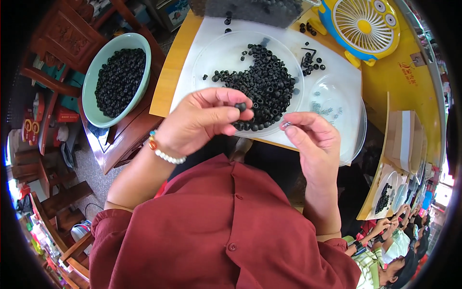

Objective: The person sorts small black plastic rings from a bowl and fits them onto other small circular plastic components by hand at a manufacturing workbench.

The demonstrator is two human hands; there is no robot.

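Between the thumb and fingertips of my left hand point(207, 113) is a small round black part point(240, 106), perhaps a knob. My right hand point(315, 139) pinches a tiny shiny metal piece point(286, 124), too small to name for certain. Both hands are raised over the table's near edge, a short gap apart. Just beyond them, a wide clear plastic tray point(204, 53) bears a heap of black round parts point(269, 82), many with a hole in them. A smaller clear dish point(329, 86) on the right has small silvery pieces point(325, 110) in it.
On the left stands a pale green basin point(88, 91) full of black parts. A clear bin point(250, 12) of black parts sits at the far edge. Near it are a black hex key point(308, 52) and a yellow-blue fan point(363, 26). Other people work at the lower right.
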